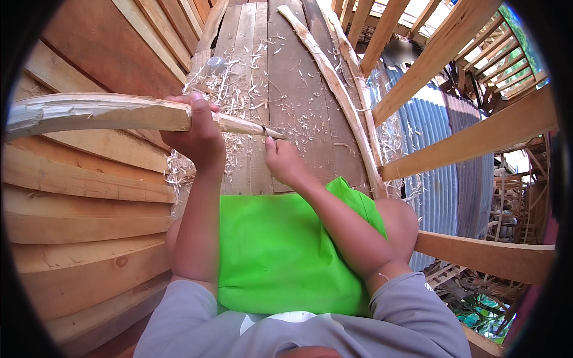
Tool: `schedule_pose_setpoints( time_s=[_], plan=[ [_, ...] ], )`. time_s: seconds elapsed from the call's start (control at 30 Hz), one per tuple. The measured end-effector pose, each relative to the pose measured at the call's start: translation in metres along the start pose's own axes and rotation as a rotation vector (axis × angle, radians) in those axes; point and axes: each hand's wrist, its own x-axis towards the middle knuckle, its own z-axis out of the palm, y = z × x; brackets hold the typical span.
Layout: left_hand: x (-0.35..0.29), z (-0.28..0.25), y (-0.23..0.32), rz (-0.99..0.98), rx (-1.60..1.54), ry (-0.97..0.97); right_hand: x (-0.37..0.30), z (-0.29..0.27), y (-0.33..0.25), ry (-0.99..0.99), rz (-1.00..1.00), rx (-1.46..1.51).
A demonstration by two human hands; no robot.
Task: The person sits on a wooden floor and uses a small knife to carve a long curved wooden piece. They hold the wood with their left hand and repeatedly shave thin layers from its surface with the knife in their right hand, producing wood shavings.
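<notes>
At the left, stacked wooden boards form a wall, and the thick end of a pale wooden pole stands out in front of them. The pole runs rightward to the left hand, whose grip is wrapped around it, thumb on top. Beyond that hand, a small clear cup sits among curled wood shavings on the plank floor. Nearer, bright green cloth covers the person's lap. Just right of the left hand, the pole narrows to its tip by the right hand; that grip is curled closed on a thin dark tool, mostly hidden, which crosses the pole near the tip. Farther right, a long stripped branch lies along the floor beside wooden railing beams, with corrugated metal sheets beyond them.
</notes>
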Motion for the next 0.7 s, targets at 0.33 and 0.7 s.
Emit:
schedule_pose_setpoints(
  time_s=[0.33,0.7],
  plan=[
    [0.000,0.006,0.002,0.073,-0.012,-0.030,0.007,-0.001,0.011,0.086,-0.088,-0.101],
    [-0.001,-0.001,0.000,0.043,-0.050,-0.027,0.002,0.009,0.026,0.075,-0.032,-0.076]
  ],
)
